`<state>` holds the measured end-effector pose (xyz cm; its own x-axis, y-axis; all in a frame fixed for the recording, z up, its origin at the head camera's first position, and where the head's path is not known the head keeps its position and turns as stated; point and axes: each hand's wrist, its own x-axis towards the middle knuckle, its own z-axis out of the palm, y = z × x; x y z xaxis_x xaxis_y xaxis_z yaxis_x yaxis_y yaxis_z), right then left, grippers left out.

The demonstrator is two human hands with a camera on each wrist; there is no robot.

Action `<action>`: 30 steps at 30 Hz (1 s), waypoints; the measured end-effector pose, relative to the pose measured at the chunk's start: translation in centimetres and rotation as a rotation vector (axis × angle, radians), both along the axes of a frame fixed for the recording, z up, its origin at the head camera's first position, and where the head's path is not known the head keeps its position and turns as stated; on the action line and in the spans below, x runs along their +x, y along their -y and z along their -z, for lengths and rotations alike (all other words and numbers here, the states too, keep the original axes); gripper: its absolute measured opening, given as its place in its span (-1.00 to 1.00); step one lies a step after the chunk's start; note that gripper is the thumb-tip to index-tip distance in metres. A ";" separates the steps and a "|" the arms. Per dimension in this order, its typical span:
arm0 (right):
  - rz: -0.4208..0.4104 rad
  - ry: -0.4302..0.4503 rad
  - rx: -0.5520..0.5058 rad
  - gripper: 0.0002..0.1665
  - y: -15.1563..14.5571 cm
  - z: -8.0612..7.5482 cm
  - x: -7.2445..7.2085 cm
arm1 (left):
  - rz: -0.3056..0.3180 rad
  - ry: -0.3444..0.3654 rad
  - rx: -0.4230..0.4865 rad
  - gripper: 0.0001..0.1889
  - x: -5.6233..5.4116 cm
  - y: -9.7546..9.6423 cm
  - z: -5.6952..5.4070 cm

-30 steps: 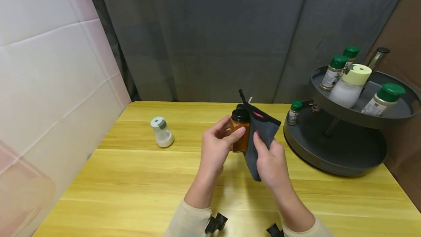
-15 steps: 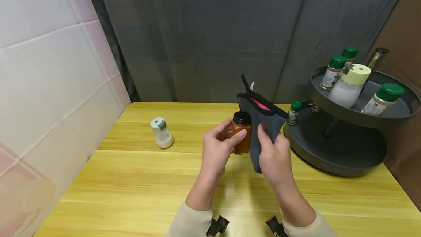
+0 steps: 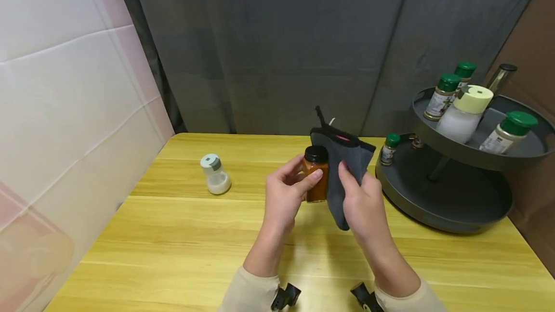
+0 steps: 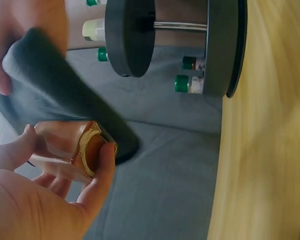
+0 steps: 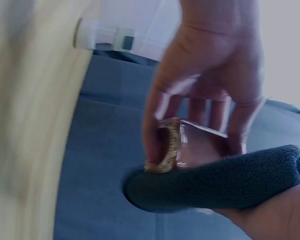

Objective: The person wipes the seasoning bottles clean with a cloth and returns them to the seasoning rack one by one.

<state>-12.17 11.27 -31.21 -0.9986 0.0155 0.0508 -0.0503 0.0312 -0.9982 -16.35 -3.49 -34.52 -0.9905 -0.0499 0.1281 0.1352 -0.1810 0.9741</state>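
My left hand (image 3: 282,194) grips a square glass spice jar (image 3: 321,189) with a black lid and orange-brown contents. Its thumb lies on the near face, and in the left wrist view one finger reaches round the jar's base (image 4: 92,152). The jar is held upright above the table. In my right hand (image 3: 363,208) is a folded grey cloth (image 3: 351,158) with black edging, a loop at the top and a bit of pink inside. The cloth lies along the jar's right side; in the right wrist view it covers part of the jar (image 5: 200,147).
A salt shaker (image 3: 217,179) with a pale lid stands on the wooden table (image 3: 173,254) at left. On the right is a dark two-tier turntable rack (image 3: 442,215); green-capped spice jars (image 3: 498,136) and a yellow-lidded shaker (image 3: 461,119) occupy its top tier. A grey curtain (image 3: 277,61) hangs behind.
Against the jar's side, the cloth has risen with my right hand, then slipped slightly back down, its pink opening narrowing again. My left hand and the jar have stayed nearly in place.
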 end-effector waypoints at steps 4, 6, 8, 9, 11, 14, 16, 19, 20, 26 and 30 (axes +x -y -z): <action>0.051 -0.035 0.014 -0.38 0.6 0.2 0.3 | 0.002 0.025 0.019 -0.56 0.0 -0.1 0.0; 0.052 -0.016 0.058 -0.40 0.8 1.0 0.3 | -0.017 0.025 0.022 -0.55 -0.1 0.0 0.0; 0.033 0.025 0.103 -0.41 0.9 1.7 0.2 | -0.035 0.023 0.027 -0.53 -0.2 0.2 0.0; 0.013 0.049 0.116 -0.41 0.9 1.9 0.2 | -0.040 0.019 0.030 -0.53 -0.2 0.3 0.0; -0.035 0.081 0.137 -0.40 0.7 2.0 0.1 | -0.045 0.010 0.037 -0.52 -0.2 0.4 0.0; -0.062 0.073 0.104 -0.39 0.4 1.3 -0.1 | -0.037 -0.005 0.024 -0.54 -0.2 0.3 0.0; -0.039 0.025 0.066 -0.39 0.3 0.8 0.1 | -0.018 -0.008 0.014 -0.56 -0.1 0.2 0.1; -0.001 -0.049 0.027 -0.37 0.4 0.3 0.2 | -0.009 -0.003 -0.008 -0.58 -0.1 0.0 0.1; 0.004 -0.058 0.030 -0.36 0.5 0.3 0.3 | -0.012 0.002 -0.007 -0.57 0.0 -0.1 0.0; -0.049 0.034 0.144 -0.40 0.7 1.1 0.1 | -0.051 -0.007 0.011 -0.53 -0.2 0.2 -0.4; -0.097 0.073 0.159 -0.38 0.1 1.0 0.0 | -0.054 -0.020 0.002 -0.53 -0.2 0.2 -0.5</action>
